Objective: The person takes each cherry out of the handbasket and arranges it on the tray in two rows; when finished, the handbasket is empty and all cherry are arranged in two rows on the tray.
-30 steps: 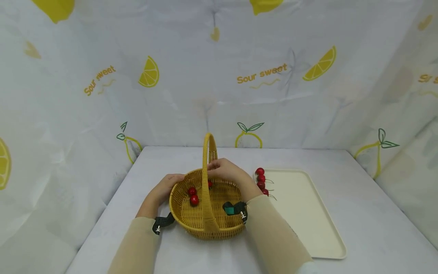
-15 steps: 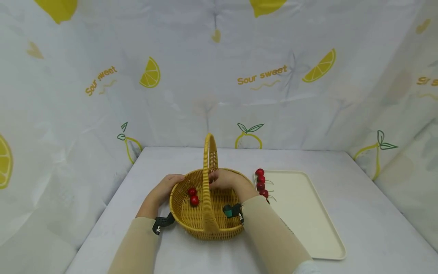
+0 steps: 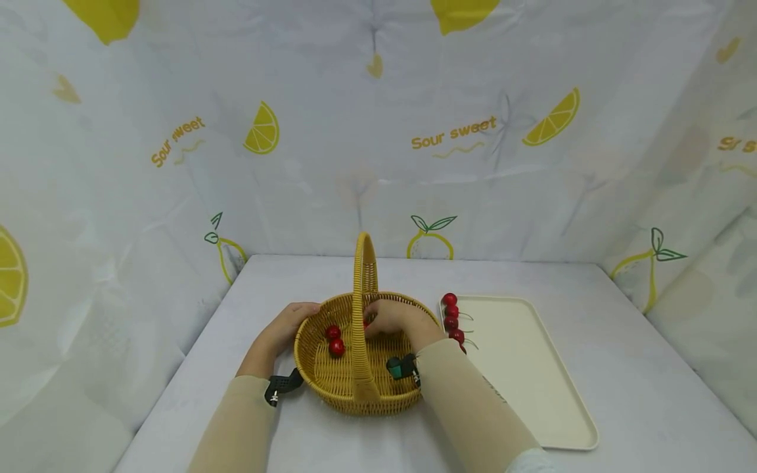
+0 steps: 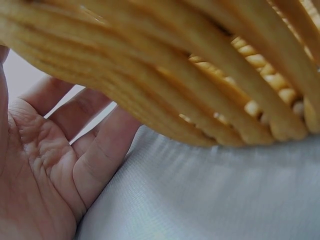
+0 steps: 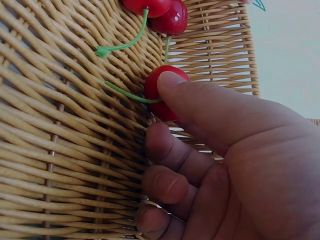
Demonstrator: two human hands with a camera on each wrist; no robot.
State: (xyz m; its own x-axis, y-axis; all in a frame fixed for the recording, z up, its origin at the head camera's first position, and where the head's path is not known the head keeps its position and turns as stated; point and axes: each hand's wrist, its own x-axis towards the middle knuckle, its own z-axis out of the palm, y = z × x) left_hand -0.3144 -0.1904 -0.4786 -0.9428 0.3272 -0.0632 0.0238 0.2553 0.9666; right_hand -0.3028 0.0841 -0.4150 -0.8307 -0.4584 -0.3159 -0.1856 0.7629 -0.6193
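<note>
- Golden-brown is the oval wicker basket [image 3: 328, 374], which stands upright on the white, cloth-covered table [image 3: 639, 341]; its tall arched handle [image 3: 358, 315] rises across the middle.
- The right hand [image 3: 393, 316] reaches down inside the basket, to the right of the handle.
- Its grip is closed upon one round, shiny red cherry [image 5: 154, 90] with a curved green stem: the thumb presses on the near face, and the index finger is mostly hidden behind. The other fingers are bent, close to the woven wall.
- This cherry is inside the basket, near the far side, and in the head view only a little of it shows.
- The left hand [image 3: 290, 320] touches the basket at its left rim; this grip is loose, with the fingers lying almost straight along the outer wall.
- Two more red cherries [image 3: 336, 347] lie together in the left part of the basket.
- To the right of the basket there is a flat, cream, rectangular tray [image 3: 526, 368]. Along its left edge five red cherries [image 3: 451, 322] make a row, the nearest one partly covered by the beige right sleeve [image 3: 473, 401].
</note>
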